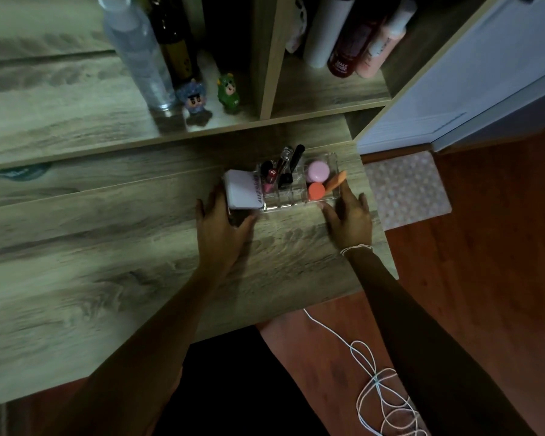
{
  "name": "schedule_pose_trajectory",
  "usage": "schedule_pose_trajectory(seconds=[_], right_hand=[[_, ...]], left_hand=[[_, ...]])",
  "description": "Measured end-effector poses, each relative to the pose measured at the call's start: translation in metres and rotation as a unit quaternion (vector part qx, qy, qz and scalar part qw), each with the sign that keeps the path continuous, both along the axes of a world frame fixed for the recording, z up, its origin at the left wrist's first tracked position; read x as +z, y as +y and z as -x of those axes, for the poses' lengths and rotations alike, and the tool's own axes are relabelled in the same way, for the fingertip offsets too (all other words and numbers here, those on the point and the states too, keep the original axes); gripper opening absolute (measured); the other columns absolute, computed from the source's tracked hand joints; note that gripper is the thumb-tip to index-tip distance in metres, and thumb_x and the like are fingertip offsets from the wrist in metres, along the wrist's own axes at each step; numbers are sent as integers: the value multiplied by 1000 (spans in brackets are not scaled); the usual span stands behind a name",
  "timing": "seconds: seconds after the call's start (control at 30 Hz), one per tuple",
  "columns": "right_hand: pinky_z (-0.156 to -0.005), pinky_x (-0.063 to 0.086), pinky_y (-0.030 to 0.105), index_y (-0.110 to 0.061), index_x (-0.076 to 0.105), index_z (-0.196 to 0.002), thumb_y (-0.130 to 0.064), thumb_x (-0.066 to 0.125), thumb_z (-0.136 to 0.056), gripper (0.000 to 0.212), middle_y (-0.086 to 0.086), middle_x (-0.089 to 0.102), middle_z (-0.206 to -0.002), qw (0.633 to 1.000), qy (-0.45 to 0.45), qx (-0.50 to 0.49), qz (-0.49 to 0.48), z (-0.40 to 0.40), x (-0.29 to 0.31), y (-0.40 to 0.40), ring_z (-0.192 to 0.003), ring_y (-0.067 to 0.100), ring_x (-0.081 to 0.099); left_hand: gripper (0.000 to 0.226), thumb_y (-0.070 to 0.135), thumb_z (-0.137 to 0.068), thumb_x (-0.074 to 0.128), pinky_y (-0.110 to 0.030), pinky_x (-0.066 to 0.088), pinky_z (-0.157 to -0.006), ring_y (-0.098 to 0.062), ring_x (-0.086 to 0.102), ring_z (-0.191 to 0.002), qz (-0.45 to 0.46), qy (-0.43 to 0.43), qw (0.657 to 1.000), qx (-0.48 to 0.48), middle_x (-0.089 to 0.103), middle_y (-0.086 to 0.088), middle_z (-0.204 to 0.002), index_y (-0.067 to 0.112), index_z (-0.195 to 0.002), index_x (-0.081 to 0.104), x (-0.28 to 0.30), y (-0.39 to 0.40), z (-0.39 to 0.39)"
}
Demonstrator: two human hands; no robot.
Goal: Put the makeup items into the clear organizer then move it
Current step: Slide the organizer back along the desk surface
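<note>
Two bare hands frame a clear organizer (296,201) on a wood-grain desk (107,278), seen from above in dim light. Nearest the camera, a white cord (372,382) lies looped on the red-brown floor. The left hand (222,228), fingers spread, cups the organizer's left end, thumb at its near corner. The right hand (348,220) lies open at the right end, fingertips touching the near right corner; whether either hand grips cannot be told. Inside the organizer, a white compact (243,190) fills the left part, lipsticks (269,177) and dark tubes (291,165) stand in the middle slots, and a pink jar (317,171), an orange jar (316,191) and an orange sponge (336,182) sit on the right. Farther back, two small figurines (194,99) stand by bottles (136,51) on a shelf.
</note>
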State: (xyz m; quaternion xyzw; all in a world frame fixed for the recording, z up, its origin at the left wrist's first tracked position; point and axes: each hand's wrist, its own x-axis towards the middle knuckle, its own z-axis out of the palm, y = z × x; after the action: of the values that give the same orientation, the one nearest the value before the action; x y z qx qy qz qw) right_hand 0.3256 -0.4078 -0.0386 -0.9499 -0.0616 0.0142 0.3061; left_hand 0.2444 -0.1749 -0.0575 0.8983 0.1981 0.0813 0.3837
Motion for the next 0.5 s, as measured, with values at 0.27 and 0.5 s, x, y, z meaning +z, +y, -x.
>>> schedule_pose_trajectory(seconds=[0.27,0.5], right_hand=[[-114,25,57,-14,36,-142,-28,60,-91,58,19,65,-118,1000,1,8,-2,-1,0,-1,-113,33,55],[-115,24,56,-11,35,-142,-24,59,-92,57,22,67,-106,1000,5,14,11,-2,-2,-1,-104,34,61]], left_hand=[[72,43,-81,68,-43,10,-119,-24,45,-127,6,-10,1000,-2,52,-9,-138,11,-138,38,3,-2,0],[71,44,-82,67,-42,9,-120,-24,46,-128,8,6,1000,-8,52,-9,-138,10,-138,39,4,0,0]])
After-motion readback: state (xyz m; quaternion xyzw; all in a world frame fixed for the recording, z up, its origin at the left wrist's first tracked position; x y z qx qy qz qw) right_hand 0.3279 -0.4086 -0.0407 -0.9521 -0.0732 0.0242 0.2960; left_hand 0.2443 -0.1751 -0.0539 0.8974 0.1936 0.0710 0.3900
